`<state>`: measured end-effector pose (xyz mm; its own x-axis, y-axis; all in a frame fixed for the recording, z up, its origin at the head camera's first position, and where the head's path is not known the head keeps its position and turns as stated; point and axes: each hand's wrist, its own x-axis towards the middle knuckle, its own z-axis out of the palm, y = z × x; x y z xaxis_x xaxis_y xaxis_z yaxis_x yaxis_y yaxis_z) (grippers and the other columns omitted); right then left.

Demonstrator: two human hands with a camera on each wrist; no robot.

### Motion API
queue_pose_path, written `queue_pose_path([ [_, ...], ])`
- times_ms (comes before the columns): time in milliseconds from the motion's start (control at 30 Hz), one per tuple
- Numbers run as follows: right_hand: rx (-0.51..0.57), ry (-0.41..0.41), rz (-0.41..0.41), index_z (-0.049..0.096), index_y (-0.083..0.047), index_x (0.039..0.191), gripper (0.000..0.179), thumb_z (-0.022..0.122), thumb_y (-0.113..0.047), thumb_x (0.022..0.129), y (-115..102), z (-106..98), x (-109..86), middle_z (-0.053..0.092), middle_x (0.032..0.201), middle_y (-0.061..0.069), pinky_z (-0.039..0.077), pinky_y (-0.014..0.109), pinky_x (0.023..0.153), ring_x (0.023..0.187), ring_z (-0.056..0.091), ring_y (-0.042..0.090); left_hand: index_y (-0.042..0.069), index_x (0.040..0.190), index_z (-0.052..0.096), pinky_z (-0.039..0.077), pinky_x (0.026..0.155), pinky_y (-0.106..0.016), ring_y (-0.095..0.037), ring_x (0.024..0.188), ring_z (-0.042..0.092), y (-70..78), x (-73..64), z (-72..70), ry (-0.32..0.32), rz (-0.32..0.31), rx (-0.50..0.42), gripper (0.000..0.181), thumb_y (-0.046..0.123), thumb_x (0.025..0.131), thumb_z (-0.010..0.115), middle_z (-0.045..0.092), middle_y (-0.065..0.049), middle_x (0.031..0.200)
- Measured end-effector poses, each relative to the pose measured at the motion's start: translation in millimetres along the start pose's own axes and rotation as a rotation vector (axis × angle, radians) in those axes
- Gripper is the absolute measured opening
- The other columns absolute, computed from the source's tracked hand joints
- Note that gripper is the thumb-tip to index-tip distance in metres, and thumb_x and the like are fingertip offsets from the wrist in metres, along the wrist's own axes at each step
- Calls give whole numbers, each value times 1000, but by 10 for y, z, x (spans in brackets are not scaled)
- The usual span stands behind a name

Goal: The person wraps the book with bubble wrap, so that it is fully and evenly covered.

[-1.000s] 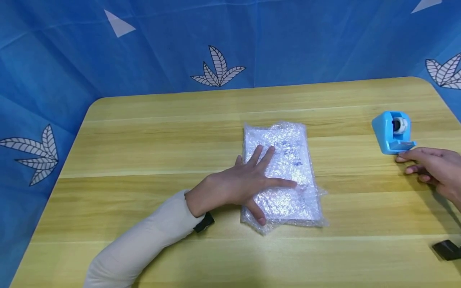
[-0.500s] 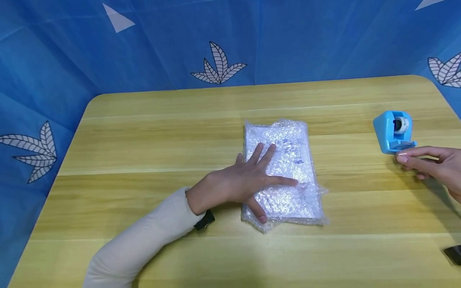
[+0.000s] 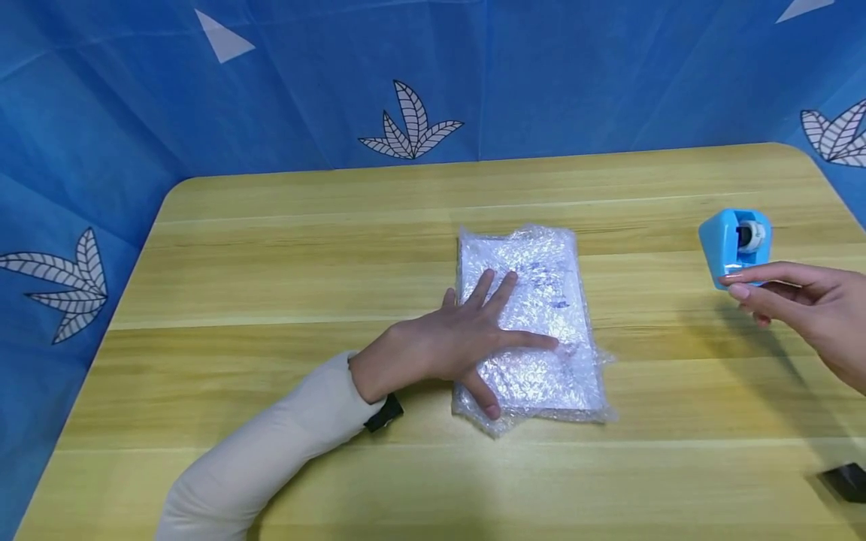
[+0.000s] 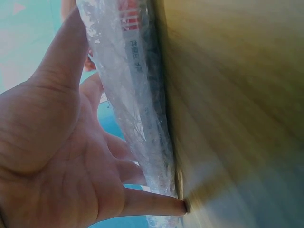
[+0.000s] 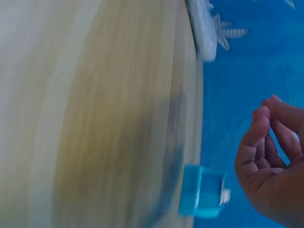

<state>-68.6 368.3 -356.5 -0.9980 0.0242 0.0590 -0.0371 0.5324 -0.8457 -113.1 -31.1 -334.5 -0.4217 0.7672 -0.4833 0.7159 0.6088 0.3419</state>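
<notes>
A flat, book-like package [image 3: 528,323] in bubble wrap lies mid-table. My left hand [image 3: 460,342] rests on its left part with fingers spread. In the left wrist view the wrapped package [image 4: 135,90] shows an edge with a red patch and printed characters, beside the left hand [image 4: 71,147]. At the right stands a blue tape dispenser [image 3: 719,240] with a white roll. My right hand [image 3: 805,300] is raised just in front of it, thumb and index fingertip together. A faint glint at the fingertips looks like clear tape. The right wrist view shows the right hand [image 5: 270,166] pinching, tape not discernible.
The wooden table [image 3: 271,263] has rounded far corners. A blue cloth [image 3: 304,75] with leaf prints hangs behind it and along the left side. A black wrist strap part [image 3: 846,481] shows at the lower right edge.
The right hand has moved left and slightly up from the dispenser's front edge, its thumb and index finger now pinched. The left hand and package stay in place.
</notes>
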Motion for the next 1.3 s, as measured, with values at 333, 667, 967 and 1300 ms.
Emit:
queue_pose_path([
  [333, -313, -124, -275, 79, -12, 111, 26, 76, 5, 92, -397, 399, 29, 73, 100, -11, 49, 10, 63, 76, 63, 0, 49, 164, 19, 19, 112, -78, -46, 152, -23, -7, 1, -3, -3, 2, -29, 109, 61, 76, 83, -27, -19, 168],
  [667, -366, -80, -619, 81, -12, 104, 31, 85, 6, 79, -557, 660, 83, 72, 112, -3, 42, 13, 57, 95, 59, -9, 50, 164, 20, 18, 112, -79, -46, 152, -23, 2, -4, -6, -4, -4, -36, 109, 60, 76, 84, -27, -19, 168],
  [967, -309, -83, -795, 81, -9, 108, 54, 50, -53, 106, -568, 847, 112, 71, 109, 6, 47, 12, 64, 98, 62, 2, 51, 163, 20, 16, 113, -78, -45, 151, -25, -14, -12, 3, 1, -5, -43, 109, 62, 75, 83, -27, -18, 168],
  [1300, -300, -352, -801, 57, -15, 150, 52, 52, -45, 107, -645, 1026, 58, 71, 115, 1, 57, 19, 69, 85, 70, 8, 49, 163, 23, 20, 112, -78, -49, 152, -20, 1, -5, 9, 23, -2, -12, 108, 64, 74, 83, -24, -18, 169],
])
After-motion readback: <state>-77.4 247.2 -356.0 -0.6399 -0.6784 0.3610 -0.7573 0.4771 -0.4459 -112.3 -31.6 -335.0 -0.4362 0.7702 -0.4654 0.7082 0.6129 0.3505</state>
